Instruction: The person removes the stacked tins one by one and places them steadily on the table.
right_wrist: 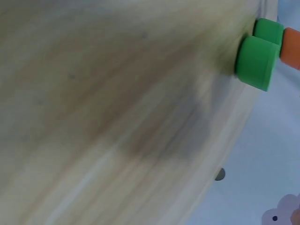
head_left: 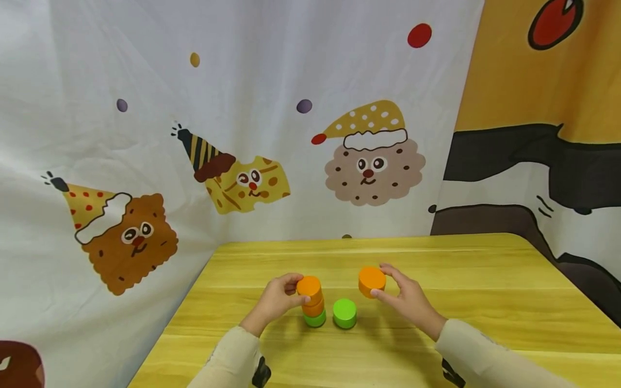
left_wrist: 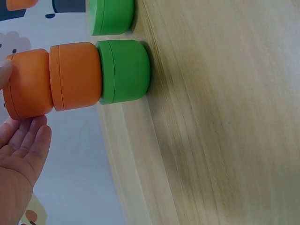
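Note:
Between thumb and fingers my left hand [head_left: 279,297] holds the top orange round container [head_left: 309,288] of a stack. Below it in the stack come a second orange container [left_wrist: 77,76] and a green container [left_wrist: 126,71] standing on the table. My right hand [head_left: 406,298] pinches another orange round container [head_left: 372,281] by its sides, raised above the table to the right. A second green container [head_left: 345,313] stands on the table just right of the stack. The right wrist view shows this green container [right_wrist: 256,62] in front of the stack; the right hand is outside that view.
The wooden table [head_left: 485,302] extends around the containers, its far edge meeting a white cloth backdrop [head_left: 262,64] printed with cartoon biscuits and cheese. Pale sleeves [head_left: 233,355] cover both forearms near the table's front.

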Motion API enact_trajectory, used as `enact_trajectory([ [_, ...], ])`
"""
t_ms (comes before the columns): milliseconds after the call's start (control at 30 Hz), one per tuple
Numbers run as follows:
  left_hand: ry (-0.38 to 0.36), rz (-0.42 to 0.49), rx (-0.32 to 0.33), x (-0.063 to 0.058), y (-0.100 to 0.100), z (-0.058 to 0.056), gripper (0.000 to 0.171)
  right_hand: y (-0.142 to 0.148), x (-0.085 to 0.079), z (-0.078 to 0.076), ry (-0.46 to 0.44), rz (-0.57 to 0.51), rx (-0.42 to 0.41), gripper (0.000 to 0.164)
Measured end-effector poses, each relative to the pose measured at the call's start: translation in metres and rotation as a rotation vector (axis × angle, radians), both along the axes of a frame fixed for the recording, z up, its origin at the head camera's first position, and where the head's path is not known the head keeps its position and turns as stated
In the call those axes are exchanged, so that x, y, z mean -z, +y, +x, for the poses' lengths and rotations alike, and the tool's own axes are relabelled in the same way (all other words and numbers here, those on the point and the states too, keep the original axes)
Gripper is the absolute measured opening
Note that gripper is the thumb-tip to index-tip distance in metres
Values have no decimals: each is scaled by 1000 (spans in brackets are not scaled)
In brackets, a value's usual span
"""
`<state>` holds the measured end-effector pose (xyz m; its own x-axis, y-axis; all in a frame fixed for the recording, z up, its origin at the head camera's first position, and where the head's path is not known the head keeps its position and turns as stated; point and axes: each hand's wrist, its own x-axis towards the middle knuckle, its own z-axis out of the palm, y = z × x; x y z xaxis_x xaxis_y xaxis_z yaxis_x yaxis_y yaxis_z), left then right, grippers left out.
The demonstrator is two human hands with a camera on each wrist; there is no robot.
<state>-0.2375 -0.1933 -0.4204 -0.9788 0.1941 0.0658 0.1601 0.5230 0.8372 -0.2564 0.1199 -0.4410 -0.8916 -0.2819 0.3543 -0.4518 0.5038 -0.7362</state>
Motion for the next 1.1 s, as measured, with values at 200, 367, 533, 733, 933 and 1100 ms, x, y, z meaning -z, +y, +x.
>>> enact_trajectory([
  [200,-7,4,-1,-2,1,0,60,1,11,1,-20,23,5,64],
  [367,-15,5,-1,-3,2,0,59,4,20,0,-10,16,-6,63],
  [533,-17,3,-1,-2,1,0,59,7,27,0,-43,28,-4,64],
  [733,-5,0,-4,-3,1,-1,59,8,34,-1,-119,43,-18,69],
  [933,-22,2,-6,-2,0,-1,59,7,38,-1,-170,60,-42,72],
  [1100,-21,1,-9,-1,0,-1,59,6,40,-1,-176,106,-34,72],
])
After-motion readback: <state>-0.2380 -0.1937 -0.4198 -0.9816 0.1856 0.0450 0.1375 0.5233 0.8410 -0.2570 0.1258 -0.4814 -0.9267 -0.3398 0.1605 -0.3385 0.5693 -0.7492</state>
